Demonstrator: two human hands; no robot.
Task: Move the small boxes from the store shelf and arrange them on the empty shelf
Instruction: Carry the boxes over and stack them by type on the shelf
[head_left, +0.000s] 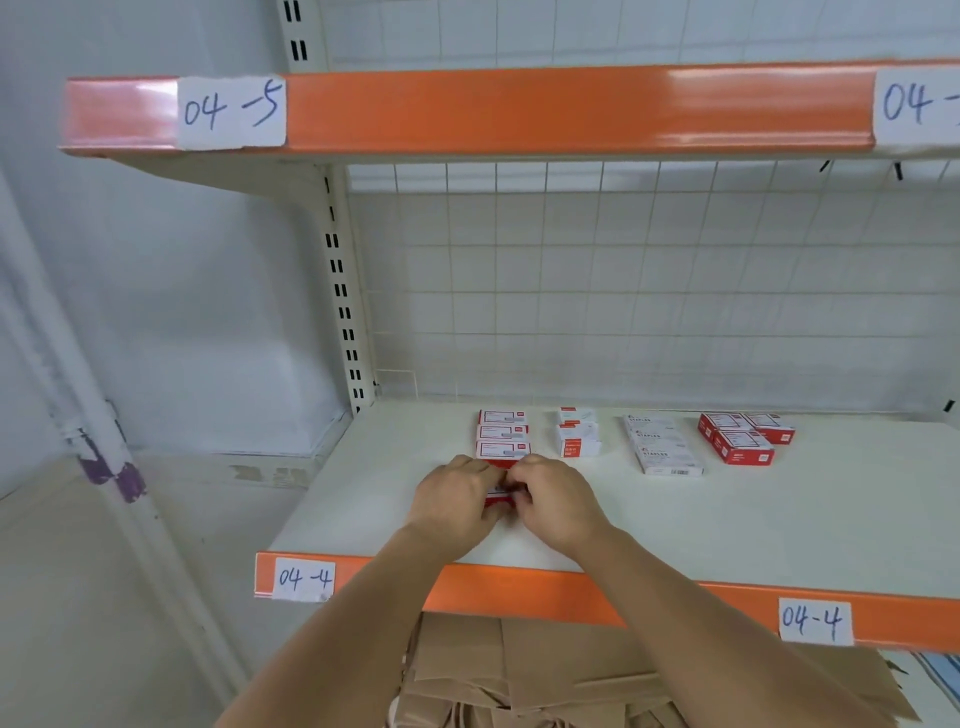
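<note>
On the white shelf (779, 519) marked 04-4, my left hand (457, 499) and my right hand (556, 504) meet around a small red and white box (500, 495), each with fingers curled on one end of it. The box lies at the front end of a column of three like boxes (502, 434). Further right lie two small white boxes (576, 434), a column of white staple boxes (662, 444) and a cluster of red boxes (743, 434).
A wire grid (649, 291) backs the shelf. An upper shelf with an orange edge (519, 106) marked 04-5 hangs overhead. Brown paper bags (545, 670) lie on the level below. A slotted post (345, 306) stands at the left, with a wall beyond.
</note>
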